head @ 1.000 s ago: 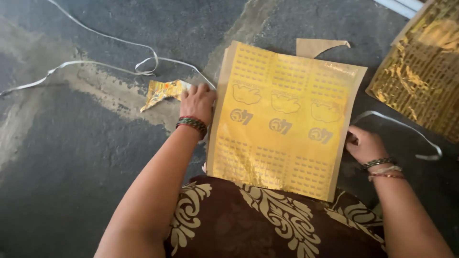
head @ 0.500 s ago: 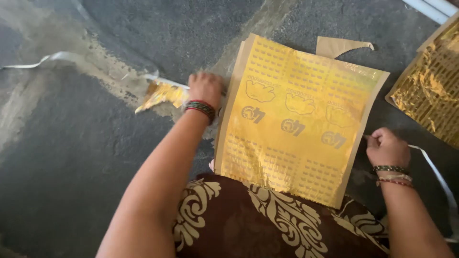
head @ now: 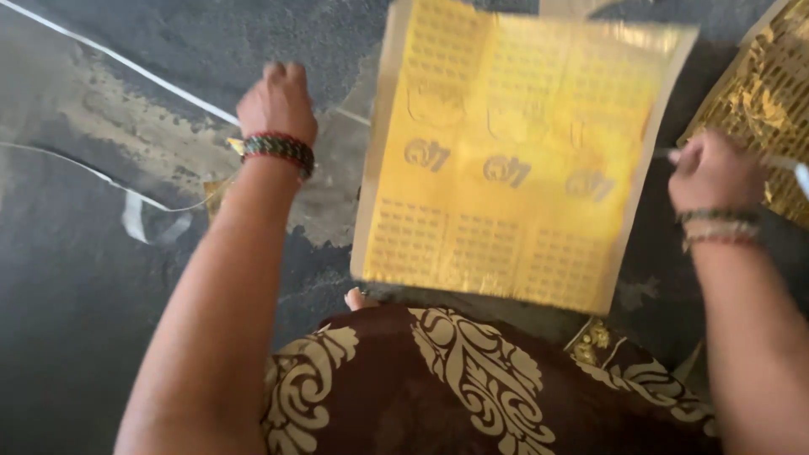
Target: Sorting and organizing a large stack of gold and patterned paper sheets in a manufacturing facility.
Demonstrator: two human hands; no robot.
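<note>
Nearest me, my lap is draped in brown patterned cloth (head: 472, 388). Just beyond it the yellow sheet (head: 514, 160) lies flat on the grey floor (head: 101, 337), printed with grids of small marks and a row of larger figures across its middle. My right hand (head: 715, 171) sits at its right edge, fingers curled shut on a thin pale strip (head: 788, 162). My left hand (head: 276, 99) hovers left of the sheet, over a yellow scrap (head: 221, 185); blur hides whether its fingers grip anything. I judge the work partly done: loose trimmed strips already lie about. Farthest right, a gold foil sheet (head: 771, 118) waits.
</note>
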